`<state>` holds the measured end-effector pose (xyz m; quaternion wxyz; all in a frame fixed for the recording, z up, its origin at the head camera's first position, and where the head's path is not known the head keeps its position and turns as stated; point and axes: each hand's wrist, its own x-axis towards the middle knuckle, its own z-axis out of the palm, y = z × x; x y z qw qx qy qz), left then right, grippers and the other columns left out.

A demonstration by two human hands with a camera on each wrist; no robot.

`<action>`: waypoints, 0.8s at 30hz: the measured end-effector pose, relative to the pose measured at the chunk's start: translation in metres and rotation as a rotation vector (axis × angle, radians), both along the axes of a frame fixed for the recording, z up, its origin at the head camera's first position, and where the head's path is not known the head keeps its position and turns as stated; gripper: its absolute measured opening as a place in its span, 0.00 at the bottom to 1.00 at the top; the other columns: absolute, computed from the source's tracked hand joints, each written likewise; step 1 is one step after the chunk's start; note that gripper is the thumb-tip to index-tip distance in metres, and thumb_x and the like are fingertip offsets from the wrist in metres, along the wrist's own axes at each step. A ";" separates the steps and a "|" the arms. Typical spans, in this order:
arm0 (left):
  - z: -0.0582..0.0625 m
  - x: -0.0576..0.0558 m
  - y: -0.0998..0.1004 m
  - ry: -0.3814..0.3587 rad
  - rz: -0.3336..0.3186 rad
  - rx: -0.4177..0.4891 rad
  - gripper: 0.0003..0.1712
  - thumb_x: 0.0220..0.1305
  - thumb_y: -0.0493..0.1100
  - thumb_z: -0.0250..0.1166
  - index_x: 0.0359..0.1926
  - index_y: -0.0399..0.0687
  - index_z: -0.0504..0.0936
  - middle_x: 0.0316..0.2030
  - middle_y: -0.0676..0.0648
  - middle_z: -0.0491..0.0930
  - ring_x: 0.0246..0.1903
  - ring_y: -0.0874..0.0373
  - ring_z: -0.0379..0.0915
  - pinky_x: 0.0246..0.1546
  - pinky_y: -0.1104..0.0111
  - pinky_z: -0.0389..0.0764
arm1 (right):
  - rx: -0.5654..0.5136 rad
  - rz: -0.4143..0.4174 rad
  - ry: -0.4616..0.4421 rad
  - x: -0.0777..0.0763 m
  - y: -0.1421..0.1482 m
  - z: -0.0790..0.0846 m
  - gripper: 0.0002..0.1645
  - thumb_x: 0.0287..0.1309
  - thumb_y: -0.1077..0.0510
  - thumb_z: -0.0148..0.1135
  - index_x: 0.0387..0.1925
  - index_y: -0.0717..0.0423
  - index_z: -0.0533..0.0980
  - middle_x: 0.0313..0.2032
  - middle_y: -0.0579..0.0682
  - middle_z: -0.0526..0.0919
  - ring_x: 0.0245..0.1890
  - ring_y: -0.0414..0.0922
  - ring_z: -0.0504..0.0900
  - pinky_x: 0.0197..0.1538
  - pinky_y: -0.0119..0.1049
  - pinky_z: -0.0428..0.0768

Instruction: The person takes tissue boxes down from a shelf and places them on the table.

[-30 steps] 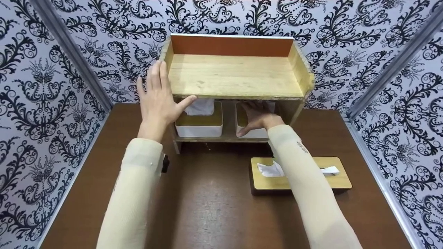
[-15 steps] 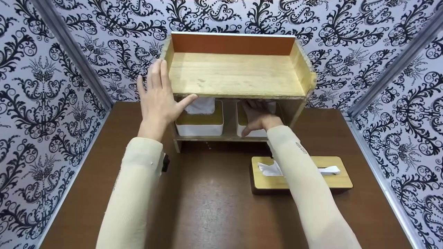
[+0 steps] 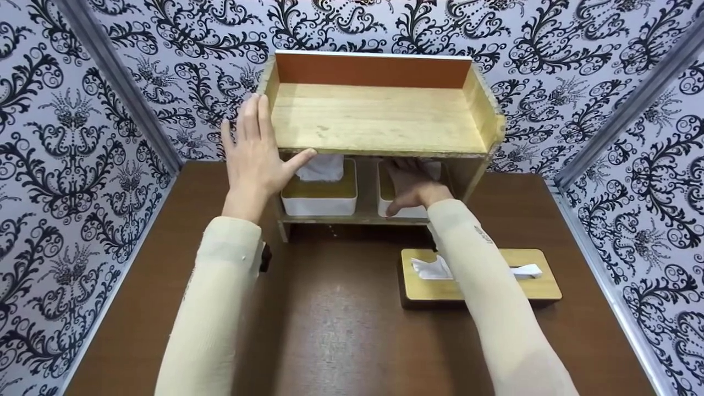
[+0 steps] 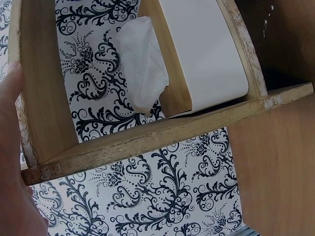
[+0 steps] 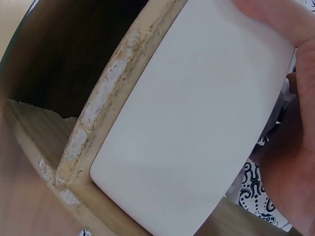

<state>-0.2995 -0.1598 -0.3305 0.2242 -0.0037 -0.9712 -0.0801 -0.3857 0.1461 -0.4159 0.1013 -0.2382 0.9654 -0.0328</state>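
Note:
My left hand (image 3: 254, 157) rests on the left side of a small wooden shelf (image 3: 374, 118), its fingers straight and its thumb along the upper board's front edge. Under that board, my right hand (image 3: 415, 187) holds a white tissue box (image 5: 182, 108) with a wood-coloured lid. The thumb lies against the white front face, while the fingers reach back over the lid, partly hidden by the board and palm. A second white tissue box (image 3: 320, 206), tissue sticking out, stands in the left half of the same compartment.
A long tissue box (image 3: 432, 291) with a wooden lid and dark sides lies on the brown table (image 3: 335, 330), partly under my right forearm. Patterned walls (image 3: 555, 77) enclose the back and sides. The shelf's upper board has raised sides and a reddish back panel (image 3: 374, 71).
My right thumb has slid slightly to the right along the front of the white tissue box. The left hand stays in place on the shelf.

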 end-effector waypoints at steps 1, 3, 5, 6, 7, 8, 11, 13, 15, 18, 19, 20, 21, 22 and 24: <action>0.000 0.000 0.000 0.000 -0.001 0.002 0.71 0.48 0.87 0.45 0.77 0.47 0.30 0.78 0.44 0.32 0.77 0.49 0.32 0.75 0.43 0.37 | 0.000 -0.002 0.002 0.001 0.000 0.000 0.77 0.33 0.33 0.76 0.78 0.46 0.40 0.78 0.52 0.37 0.78 0.51 0.33 0.79 0.52 0.40; 0.000 0.000 0.001 0.000 -0.005 0.006 0.71 0.49 0.87 0.46 0.77 0.48 0.30 0.78 0.45 0.32 0.78 0.50 0.32 0.75 0.42 0.37 | -0.003 -0.005 0.000 0.002 -0.001 0.001 0.78 0.33 0.33 0.76 0.78 0.45 0.39 0.78 0.52 0.37 0.78 0.50 0.33 0.79 0.51 0.39; -0.001 0.000 0.001 0.005 -0.008 0.010 0.71 0.49 0.87 0.46 0.77 0.48 0.30 0.78 0.45 0.32 0.78 0.50 0.32 0.75 0.42 0.37 | -0.007 -0.003 -0.008 0.004 -0.002 0.002 0.78 0.33 0.34 0.76 0.78 0.45 0.38 0.78 0.52 0.36 0.78 0.50 0.32 0.79 0.50 0.37; -0.001 0.000 0.000 0.009 -0.009 0.012 0.71 0.49 0.87 0.47 0.77 0.48 0.30 0.78 0.45 0.33 0.78 0.50 0.32 0.75 0.43 0.37 | -0.008 0.000 -0.012 0.005 -0.002 0.004 0.78 0.34 0.34 0.76 0.78 0.45 0.37 0.78 0.52 0.35 0.78 0.50 0.31 0.79 0.50 0.37; -0.001 0.000 0.000 0.014 -0.012 0.014 0.71 0.49 0.86 0.47 0.77 0.48 0.30 0.78 0.45 0.33 0.77 0.50 0.32 0.75 0.43 0.37 | -0.009 0.003 -0.016 0.006 -0.004 0.005 0.78 0.34 0.35 0.76 0.78 0.45 0.37 0.78 0.52 0.35 0.78 0.51 0.31 0.79 0.50 0.37; -0.001 0.001 0.000 0.017 -0.013 0.013 0.71 0.49 0.87 0.47 0.77 0.48 0.31 0.78 0.45 0.34 0.77 0.50 0.33 0.75 0.43 0.37 | -0.009 0.009 -0.015 0.008 -0.005 0.007 0.78 0.34 0.35 0.76 0.78 0.46 0.37 0.78 0.53 0.36 0.78 0.51 0.31 0.79 0.50 0.37; -0.001 0.001 -0.001 0.026 -0.011 0.011 0.71 0.49 0.86 0.47 0.77 0.47 0.31 0.78 0.44 0.34 0.77 0.49 0.34 0.75 0.43 0.37 | -0.013 0.029 -0.002 0.012 -0.009 0.011 0.78 0.33 0.35 0.76 0.78 0.47 0.38 0.78 0.54 0.38 0.78 0.52 0.32 0.79 0.49 0.38; 0.000 0.002 -0.002 0.020 -0.011 0.008 0.71 0.49 0.86 0.47 0.77 0.47 0.31 0.78 0.44 0.34 0.77 0.49 0.33 0.75 0.43 0.37 | -0.016 0.046 0.017 0.015 -0.012 0.014 0.77 0.31 0.35 0.75 0.78 0.48 0.40 0.78 0.55 0.40 0.78 0.53 0.33 0.79 0.49 0.39; 0.000 0.003 -0.003 0.015 -0.011 0.007 0.71 0.49 0.86 0.47 0.77 0.47 0.30 0.78 0.44 0.33 0.77 0.49 0.34 0.75 0.43 0.36 | -0.020 0.062 0.041 0.019 -0.015 0.015 0.77 0.30 0.34 0.75 0.77 0.49 0.42 0.77 0.57 0.42 0.78 0.54 0.35 0.79 0.49 0.40; -0.001 0.002 -0.003 0.020 -0.012 0.005 0.71 0.49 0.86 0.47 0.77 0.47 0.31 0.78 0.44 0.34 0.77 0.48 0.35 0.75 0.43 0.37 | -0.016 0.072 0.069 0.027 -0.019 0.015 0.79 0.30 0.32 0.75 0.77 0.51 0.41 0.77 0.58 0.42 0.78 0.55 0.34 0.79 0.49 0.40; -0.001 0.002 -0.003 0.024 -0.013 0.005 0.71 0.49 0.86 0.47 0.77 0.47 0.31 0.78 0.43 0.34 0.77 0.48 0.35 0.75 0.42 0.37 | -0.015 0.071 0.080 0.029 -0.019 0.015 0.79 0.29 0.32 0.75 0.77 0.52 0.41 0.77 0.58 0.42 0.78 0.56 0.34 0.79 0.50 0.40; -0.001 0.002 -0.002 0.026 -0.014 0.005 0.71 0.49 0.86 0.47 0.77 0.47 0.31 0.78 0.43 0.34 0.77 0.48 0.35 0.75 0.42 0.38 | -0.016 0.068 0.091 0.032 -0.020 0.016 0.80 0.29 0.32 0.75 0.77 0.52 0.41 0.77 0.58 0.42 0.78 0.57 0.34 0.79 0.50 0.41; -0.001 0.002 -0.002 0.028 -0.015 0.006 0.71 0.49 0.86 0.47 0.77 0.47 0.31 0.78 0.43 0.34 0.77 0.48 0.35 0.75 0.43 0.38 | -0.011 0.065 0.100 0.035 -0.020 0.016 0.80 0.28 0.31 0.75 0.77 0.53 0.41 0.77 0.58 0.41 0.77 0.57 0.34 0.79 0.50 0.40; -0.001 0.002 -0.001 0.029 -0.017 0.008 0.71 0.49 0.86 0.48 0.77 0.47 0.31 0.78 0.43 0.34 0.77 0.48 0.35 0.75 0.43 0.38 | -0.002 0.063 0.109 0.038 -0.020 0.017 0.81 0.28 0.31 0.75 0.77 0.53 0.41 0.77 0.58 0.40 0.77 0.58 0.34 0.79 0.50 0.39; -0.001 0.003 0.000 0.028 -0.021 0.010 0.71 0.50 0.86 0.48 0.77 0.47 0.31 0.78 0.43 0.34 0.77 0.48 0.35 0.75 0.42 0.38 | 0.009 0.060 0.135 0.043 -0.020 0.018 0.82 0.26 0.30 0.75 0.77 0.54 0.42 0.77 0.58 0.42 0.77 0.59 0.36 0.79 0.51 0.39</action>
